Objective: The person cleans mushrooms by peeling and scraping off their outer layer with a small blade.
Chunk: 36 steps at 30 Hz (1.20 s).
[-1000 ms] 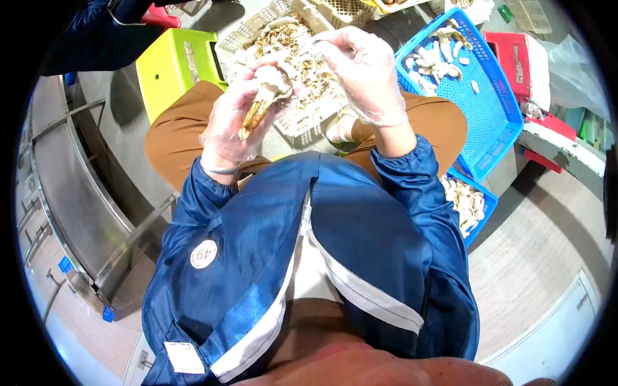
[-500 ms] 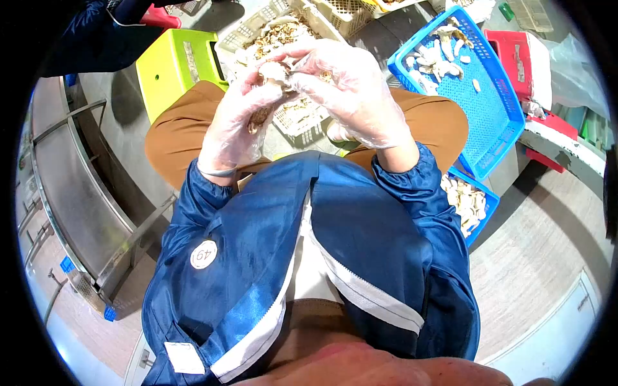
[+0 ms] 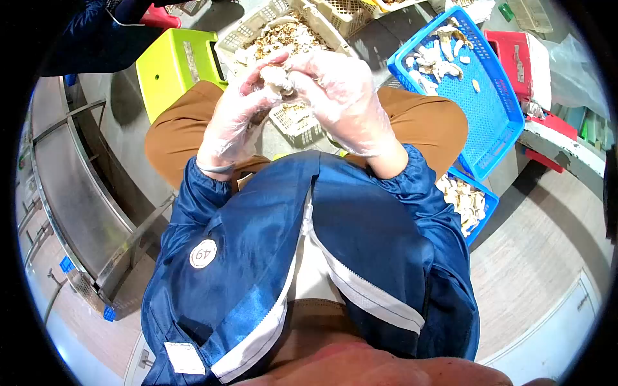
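Note:
A whitish mushroom (image 3: 277, 78) is between my two gloved hands, above the crate in front of my knees. My left hand (image 3: 235, 119) has its fingers and thumb closed round the mushroom from the left. From the other side, my right hand (image 3: 344, 100) pinches at its right edge, thumb and fingers bent inward. Clear plastic gloves cover both hands. The fingertips and the mushroom's underside are partly hidden. Below the hands stands a pale lattice crate (image 3: 232, 46) with many brown and white mushroom bits.
At the right, a blue tray (image 3: 486, 122) holds several mushroom pieces, with a second blue tray (image 3: 487, 209) of pale pieces under its near end. A lime stool (image 3: 164, 71) stands left, a red stool (image 3: 505, 55) right. A metal frame (image 3: 84, 167) runs along the left.
The mushroom has turned between my hands and shows more of its pale side. My right hand has shifted slightly left and down, its fingers more bent.

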Available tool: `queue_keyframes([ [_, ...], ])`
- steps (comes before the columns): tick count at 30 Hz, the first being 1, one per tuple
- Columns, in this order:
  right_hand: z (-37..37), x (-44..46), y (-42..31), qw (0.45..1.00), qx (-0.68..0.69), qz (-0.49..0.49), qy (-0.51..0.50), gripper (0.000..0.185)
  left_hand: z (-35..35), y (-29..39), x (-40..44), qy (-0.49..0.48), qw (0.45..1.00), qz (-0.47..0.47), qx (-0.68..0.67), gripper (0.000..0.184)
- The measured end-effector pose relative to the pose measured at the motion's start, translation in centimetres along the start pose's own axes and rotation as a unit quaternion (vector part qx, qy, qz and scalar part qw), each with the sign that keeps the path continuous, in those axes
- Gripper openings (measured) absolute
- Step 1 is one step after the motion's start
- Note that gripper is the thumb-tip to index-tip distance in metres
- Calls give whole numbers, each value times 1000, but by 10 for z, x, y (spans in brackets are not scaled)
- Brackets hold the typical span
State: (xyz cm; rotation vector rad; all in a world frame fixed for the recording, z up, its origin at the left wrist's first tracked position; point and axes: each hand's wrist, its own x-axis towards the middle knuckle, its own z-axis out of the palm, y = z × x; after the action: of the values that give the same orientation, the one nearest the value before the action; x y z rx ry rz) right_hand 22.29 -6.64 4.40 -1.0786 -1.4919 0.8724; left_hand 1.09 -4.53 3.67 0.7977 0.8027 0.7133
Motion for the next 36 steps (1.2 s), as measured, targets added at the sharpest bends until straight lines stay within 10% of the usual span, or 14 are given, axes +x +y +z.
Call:
queue_keyframes([
  [3,-5,2,5,979,52,193,41,16,-2,0,3,-41,999,26,4,73],
  [11,-21,14,2,970,-152,-190,-22,8,-8,9,5,-31,996,47,75,79],
  [16,-17,5,-7,995,74,0,-59,13,-11,5,5,-25,980,123,156,80],
  [28,-13,6,6,986,-79,-129,-73,14,-1,19,2,5,884,171,435,65],
  [36,-13,7,10,997,-1,68,41,13,0,17,-4,-6,987,86,139,66],
])
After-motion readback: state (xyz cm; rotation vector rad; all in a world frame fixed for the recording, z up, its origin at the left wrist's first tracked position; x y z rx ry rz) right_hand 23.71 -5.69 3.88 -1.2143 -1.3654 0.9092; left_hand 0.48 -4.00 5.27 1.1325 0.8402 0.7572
